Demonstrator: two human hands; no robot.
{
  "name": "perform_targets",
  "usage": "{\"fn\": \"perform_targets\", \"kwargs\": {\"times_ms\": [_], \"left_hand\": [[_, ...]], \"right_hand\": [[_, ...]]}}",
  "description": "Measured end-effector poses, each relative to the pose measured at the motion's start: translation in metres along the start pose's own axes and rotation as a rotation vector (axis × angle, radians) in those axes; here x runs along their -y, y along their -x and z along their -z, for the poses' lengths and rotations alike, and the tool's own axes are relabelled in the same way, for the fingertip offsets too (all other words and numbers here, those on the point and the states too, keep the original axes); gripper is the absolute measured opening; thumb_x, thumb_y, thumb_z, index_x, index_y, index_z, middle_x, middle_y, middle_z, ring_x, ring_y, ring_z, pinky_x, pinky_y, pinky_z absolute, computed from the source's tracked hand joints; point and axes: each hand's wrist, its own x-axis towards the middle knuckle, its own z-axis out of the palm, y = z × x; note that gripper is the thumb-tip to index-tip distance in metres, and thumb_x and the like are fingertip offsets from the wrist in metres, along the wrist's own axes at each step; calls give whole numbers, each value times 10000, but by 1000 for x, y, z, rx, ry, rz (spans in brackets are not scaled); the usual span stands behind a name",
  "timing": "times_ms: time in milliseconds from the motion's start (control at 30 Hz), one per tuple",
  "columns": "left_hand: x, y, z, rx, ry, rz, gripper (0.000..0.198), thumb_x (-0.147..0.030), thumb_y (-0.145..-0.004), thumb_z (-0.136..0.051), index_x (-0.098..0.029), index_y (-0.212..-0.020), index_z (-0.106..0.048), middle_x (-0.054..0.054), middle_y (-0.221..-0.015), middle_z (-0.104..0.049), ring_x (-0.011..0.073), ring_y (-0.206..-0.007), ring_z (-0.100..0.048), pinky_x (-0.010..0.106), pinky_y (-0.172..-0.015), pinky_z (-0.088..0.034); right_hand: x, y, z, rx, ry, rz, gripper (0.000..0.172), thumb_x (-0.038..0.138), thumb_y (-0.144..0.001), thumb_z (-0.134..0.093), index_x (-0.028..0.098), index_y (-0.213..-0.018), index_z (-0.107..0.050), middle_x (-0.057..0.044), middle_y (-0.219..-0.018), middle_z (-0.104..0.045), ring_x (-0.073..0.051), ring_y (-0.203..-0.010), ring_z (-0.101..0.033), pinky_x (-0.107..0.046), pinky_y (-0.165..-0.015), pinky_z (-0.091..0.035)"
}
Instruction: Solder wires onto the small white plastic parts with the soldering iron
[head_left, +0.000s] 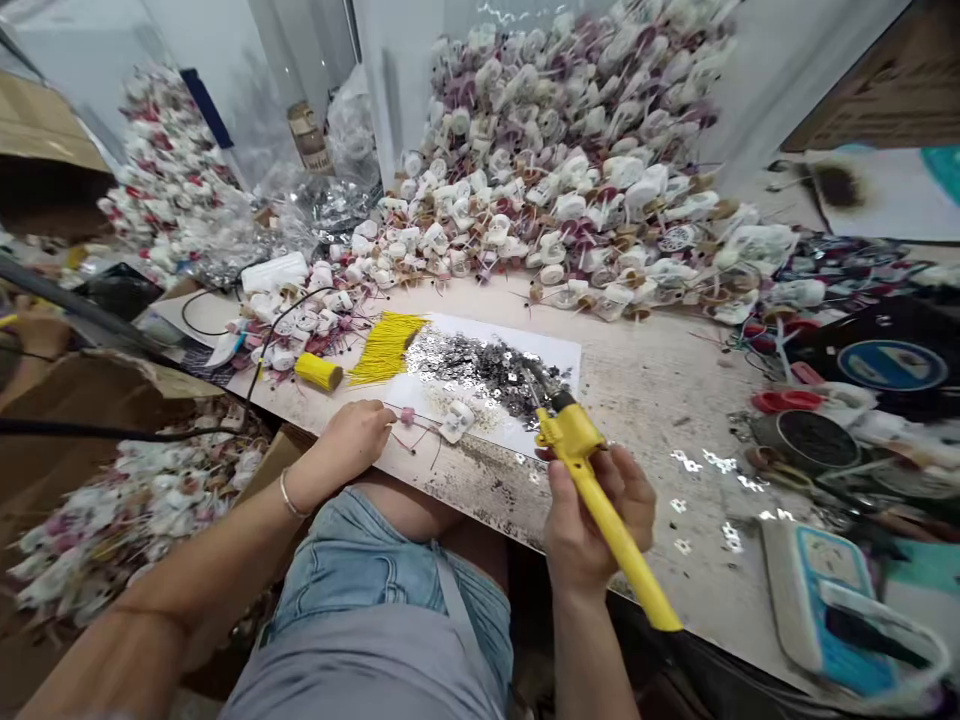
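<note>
In my right hand (600,505) is a yellow soldering gun (607,510), its dark tip pointing away from me over small metal plates (487,370). These plates lie heaped on a white sheet (555,350). My left hand (356,435) rests at the table's near edge, fingertips pinched on a thin wire (427,425). Beside those fingers, a small pink piece (407,415) and a white plastic part (456,420) lie along the wires. Close behind the left hand are a bundle of yellow wires (319,371) and a spread row of yellow wires (386,348).
White and pink plastic parts (570,190) form a large pile at the back. More fill a cardboard box (262,480) at lower left. Loose metal plates (731,537) and a blue-white device (825,600) lie at right. A black cable (259,370) crosses the left side. Another person's hand (37,330) shows far left.
</note>
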Motion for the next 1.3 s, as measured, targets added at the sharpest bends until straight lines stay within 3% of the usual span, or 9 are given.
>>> {"fn": "perform_targets", "kwargs": {"times_ms": [133, 233, 400, 567, 767, 933, 1067, 1167, 1300], "left_hand": [[2, -2, -8, 64, -29, -157, 172, -175, -869, -485, -152, -893, -654, 113, -970, -618, 251, -936, -560, 378, -847, -456], [7, 2, -3, 24, 71, -167, 167, -166, -877, -457, -159, -850, -622, 80, -881, -633, 211, -843, -574, 331, -785, -458], [0, -11, -2, -116, 615, -133, 109, -209, -830, -542, -161, -815, -638, 18, -740, -654, 121, -655, -559, 228, -630, -446], [-16, -35, -25, -155, 1097, -56, 196, -327, -815, -604, -145, -794, -671, 44, -756, -697, 146, -697, -620, 248, -656, -499], [-11, -35, -24, -149, 837, -296, 153, -244, -865, -574, -198, -883, -718, 36, -826, -729, 149, -771, -629, 273, -747, -473], [-7, -34, -19, -165, 656, -210, 120, -226, -874, -566, -193, -870, -681, 13, -817, -715, 159, -780, -611, 320, -765, -407], [-9, -37, -22, -246, 428, -222, 106, -214, -858, -589, -211, -824, -689, 22, -874, -712, 204, -873, -575, 386, -793, -314], [-12, -41, -26, -215, 431, -205, 97, -184, -836, -604, -206, -777, -677, 17, -998, -712, 215, -968, -547, 393, -805, -284], [-16, -45, -28, -196, 474, -168, 118, -176, -831, -592, -204, -729, -646, -23, -938, -733, 197, -943, -545, 400, -818, -246]], "right_hand": [[-2, 1, -4, 145, 50, 105, 106, 125, -742, -689, 189, -772, -609, -66, -1111, -645, -229, -1030, -645, -354, -743, -614], [-5, 1, -11, 236, 43, 94, 171, 91, -758, -662, 191, -675, -550, -36, -1153, -600, -187, -1019, -633, -342, -751, -627], [-15, 9, -36, 407, 17, 112, 207, 90, -738, -685, 205, -725, -514, -38, -1176, -504, -187, -1079, -590, -338, -771, -630], [-17, 17, -59, 467, 124, 177, 190, 77, -759, -653, 198, -707, -516, -51, -1140, -519, -171, -1041, -603, -307, -791, -602], [-19, 22, -69, 283, 57, -26, 224, 169, -721, -730, 203, -768, -514, -65, -1120, -524, -203, -1091, -593, -316, -745, -613], [-21, 23, -66, 240, 206, 100, 174, 122, -736, -703, 209, -755, -553, -56, -1050, -597, -211, -1094, -594, -345, -793, -586], [-16, 23, -41, 211, 201, 253, 373, 59, -748, -628, 224, -1081, -598, -70, -1101, -628, -216, -1031, -630, -373, -764, -594], [-3, 26, -16, 371, 320, 376, 489, 46, -741, -604, 211, -1201, -585, -92, -1197, -630, -251, -1074, -629, -421, -828, -589], [21, 37, 11, 388, 365, 201, 422, 43, -748, -585, 192, -1142, -613, -70, -1187, -654, -244, -1035, -659, -374, -810, -607]]}}
